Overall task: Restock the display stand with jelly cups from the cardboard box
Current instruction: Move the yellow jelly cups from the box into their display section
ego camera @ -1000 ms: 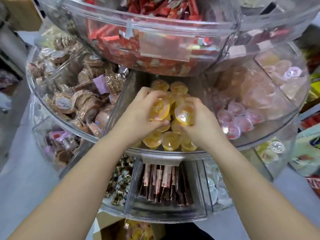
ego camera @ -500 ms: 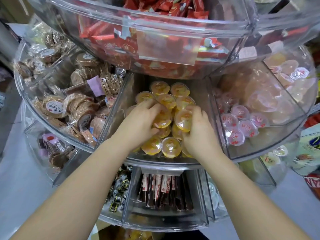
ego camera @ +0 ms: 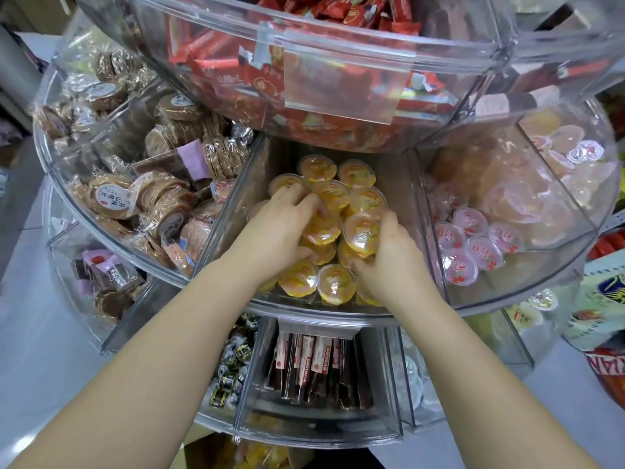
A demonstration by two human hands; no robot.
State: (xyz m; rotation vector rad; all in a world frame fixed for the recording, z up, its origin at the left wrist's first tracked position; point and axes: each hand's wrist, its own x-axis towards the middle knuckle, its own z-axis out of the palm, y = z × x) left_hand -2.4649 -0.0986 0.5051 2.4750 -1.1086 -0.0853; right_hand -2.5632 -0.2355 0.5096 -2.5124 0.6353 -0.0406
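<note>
Both my hands are inside the middle compartment [ego camera: 236,218] of the clear tiered display stand, on a pile of yellow jelly cups [ego camera: 333,194]. My left hand [ego camera: 280,228] lies over the left side of the pile, fingers curled around cups beneath it. My right hand [ego camera: 389,258] grips a yellow jelly cup [ego camera: 362,231] tilted on its side at the right of the pile. More yellow cups sit at the front rim [ego camera: 334,282]. A corner of the cardboard box [ego camera: 203,448] with yellow cups shows at the bottom edge.
Left compartment holds wrapped brown round cakes [ego camera: 135,198]; right compartment holds pink jelly cups [ego camera: 473,242]. The tier above [ego camera: 338,79] is full of red wrapped sweets and overhangs the hands. The lower tier holds brown stick packs [ego camera: 314,363] and dark candies [ego camera: 230,367].
Both hands have lowered from above the pile into the compartment with their yellow cups, and now sit on the heap. The view has shifted closer.
</note>
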